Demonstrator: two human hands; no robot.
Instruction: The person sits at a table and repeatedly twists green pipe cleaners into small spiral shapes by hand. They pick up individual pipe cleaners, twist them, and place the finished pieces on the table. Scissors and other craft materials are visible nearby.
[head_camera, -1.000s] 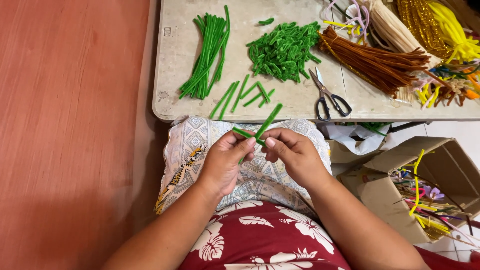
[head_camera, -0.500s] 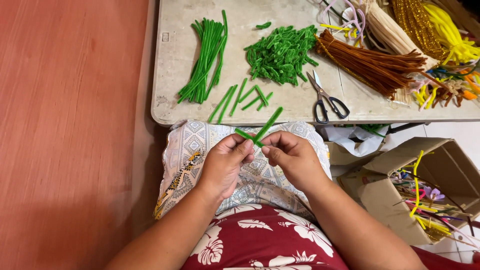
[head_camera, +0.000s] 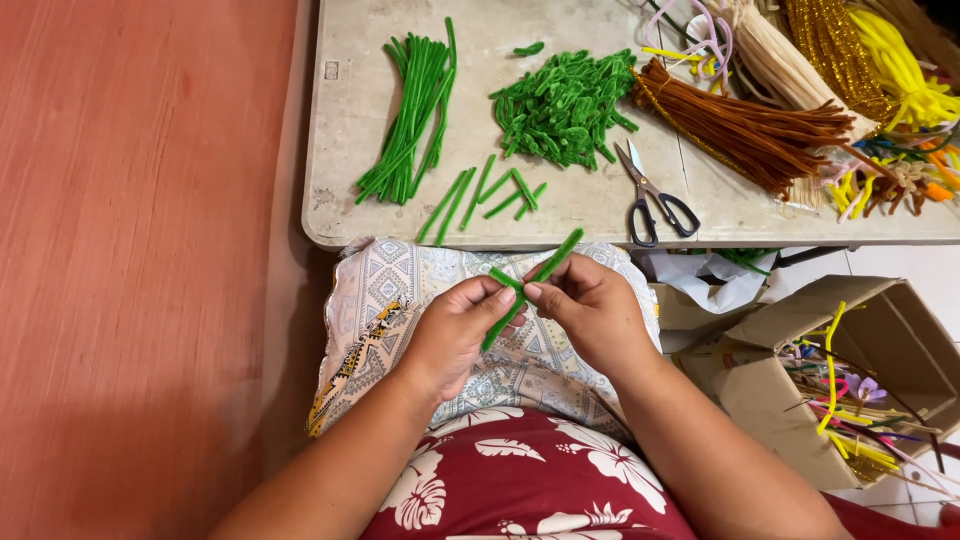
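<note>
Head view: green stems (head_camera: 528, 285) crossed, hands (head_camera: 470, 325) closer.

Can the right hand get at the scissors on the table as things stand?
Probably yes: the scissors lie uncovered near the table edge, just beyond the right hand, nothing between. But that hand is pinching green pipe cleaner pieces with the left hand.

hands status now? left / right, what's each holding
Left hand: closed, pinching the green pipe cleaner pieces from the left.
Right hand: closed, fingertips pinching the same green pieces where they cross.
</note>
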